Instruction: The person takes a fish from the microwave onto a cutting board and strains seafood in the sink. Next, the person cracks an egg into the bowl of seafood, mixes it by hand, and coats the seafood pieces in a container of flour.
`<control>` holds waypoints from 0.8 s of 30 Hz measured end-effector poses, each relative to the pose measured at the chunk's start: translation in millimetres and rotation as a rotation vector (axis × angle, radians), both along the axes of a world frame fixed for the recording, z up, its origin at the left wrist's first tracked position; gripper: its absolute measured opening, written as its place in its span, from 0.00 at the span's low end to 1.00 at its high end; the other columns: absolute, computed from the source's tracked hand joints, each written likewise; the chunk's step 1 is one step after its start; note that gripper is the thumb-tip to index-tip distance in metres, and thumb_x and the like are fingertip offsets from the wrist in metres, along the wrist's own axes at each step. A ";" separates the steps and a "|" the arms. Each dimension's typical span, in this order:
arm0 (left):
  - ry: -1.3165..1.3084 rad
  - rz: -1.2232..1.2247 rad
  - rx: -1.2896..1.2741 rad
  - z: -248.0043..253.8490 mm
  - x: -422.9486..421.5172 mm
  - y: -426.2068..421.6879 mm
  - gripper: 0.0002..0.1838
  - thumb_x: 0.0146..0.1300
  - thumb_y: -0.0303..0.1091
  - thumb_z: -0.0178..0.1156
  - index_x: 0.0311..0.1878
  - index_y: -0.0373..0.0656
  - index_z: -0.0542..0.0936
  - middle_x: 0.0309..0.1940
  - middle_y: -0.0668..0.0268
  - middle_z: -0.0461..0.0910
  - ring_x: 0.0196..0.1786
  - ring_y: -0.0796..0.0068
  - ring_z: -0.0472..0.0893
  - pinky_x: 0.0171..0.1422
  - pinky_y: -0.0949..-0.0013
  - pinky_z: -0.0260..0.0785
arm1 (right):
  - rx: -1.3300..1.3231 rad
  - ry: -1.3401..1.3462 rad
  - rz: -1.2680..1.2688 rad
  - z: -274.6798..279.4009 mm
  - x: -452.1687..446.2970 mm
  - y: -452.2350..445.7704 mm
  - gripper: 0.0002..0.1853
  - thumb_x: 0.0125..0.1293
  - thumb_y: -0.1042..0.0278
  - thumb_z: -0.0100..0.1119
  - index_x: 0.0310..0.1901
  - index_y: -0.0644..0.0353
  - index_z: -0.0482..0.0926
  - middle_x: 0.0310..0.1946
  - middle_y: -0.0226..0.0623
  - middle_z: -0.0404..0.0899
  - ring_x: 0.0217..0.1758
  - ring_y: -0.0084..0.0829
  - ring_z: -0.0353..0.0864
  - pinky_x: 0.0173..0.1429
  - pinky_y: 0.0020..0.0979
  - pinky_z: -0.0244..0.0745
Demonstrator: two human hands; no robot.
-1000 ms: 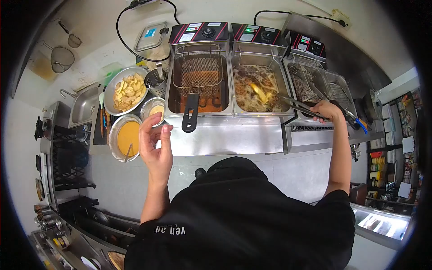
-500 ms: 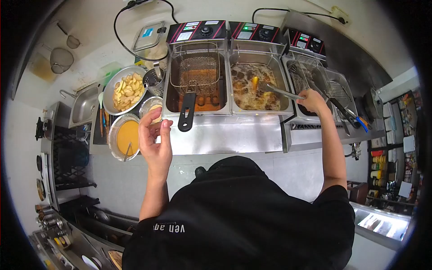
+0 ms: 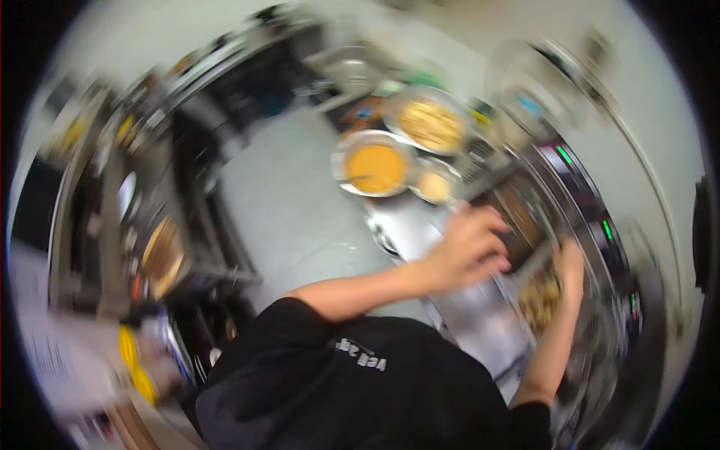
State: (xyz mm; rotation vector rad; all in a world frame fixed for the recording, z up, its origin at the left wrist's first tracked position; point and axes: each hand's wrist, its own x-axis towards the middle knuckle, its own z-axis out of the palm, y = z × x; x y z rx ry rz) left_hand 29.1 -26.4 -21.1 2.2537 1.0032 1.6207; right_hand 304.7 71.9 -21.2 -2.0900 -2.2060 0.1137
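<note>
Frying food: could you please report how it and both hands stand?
Left hand at the front edge of the left fryer, grip blurred. Right hand near its far side, hold unclear. Frying food partly visible, right forearm across one side.

At your three o'clock sits a metal vat (image 3: 487, 187), dark-walled and roughly rectangular, turned askew in your view, with its brown-orange contents (image 3: 523, 214) showing as a smeared patch. Its control panel (image 3: 564, 161), dark with a green light, runs along its one o'clock side. Just beside it, toward its five o'clock, you have a second vat (image 3: 531, 271), partly hidden from you. Mottled golden-brown pieces of food (image 3: 536, 300) lie inside that one, crowded together and too blurred for you to count or tell their shapes. Its own panel (image 3: 609, 236) also glows green, toward its one o'clock.
</note>
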 end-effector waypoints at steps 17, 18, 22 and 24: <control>-0.141 1.454 -0.129 -41.9 -520.7 -186.4 0.21 0.56 0.36 0.62 0.51 0.38 0.69 0.50 0.54 0.69 0.54 0.54 0.69 0.59 0.57 0.61 | -0.108 0.432 0.553 103.4 -361.8 -46.4 0.31 0.59 0.49 0.62 0.57 0.63 0.71 0.55 0.51 0.72 0.55 0.43 0.73 0.58 0.37 0.67; -0.240 1.471 -0.099 -40.1 -540.7 -184.4 0.23 0.55 0.35 0.63 0.52 0.37 0.69 0.50 0.54 0.69 0.52 0.56 0.70 0.58 0.58 0.62 | -0.317 0.601 0.700 63.7 -381.2 -1.4 0.26 0.66 0.70 0.51 0.64 0.71 0.60 0.59 0.51 0.69 0.63 0.35 0.68 0.65 0.31 0.59; -0.284 1.312 -0.003 -32.7 -579.8 -141.8 0.26 0.54 0.32 0.65 0.54 0.36 0.68 0.50 0.55 0.69 0.52 0.59 0.70 0.58 0.62 0.63 | -0.569 1.122 0.918 42.8 -647.2 -73.8 0.23 0.64 0.75 0.54 0.61 0.64 0.67 0.55 0.43 0.73 0.58 0.30 0.71 0.63 0.31 0.63; -0.176 1.291 0.037 -10.8 -608.1 -127.0 0.26 0.54 0.32 0.65 0.55 0.36 0.68 0.50 0.55 0.69 0.54 0.58 0.69 0.60 0.62 0.61 | -0.406 0.936 1.310 23.5 -739.2 -87.7 0.26 0.59 0.73 0.61 0.60 0.64 0.68 0.57 0.43 0.72 0.60 0.35 0.71 0.64 0.34 0.63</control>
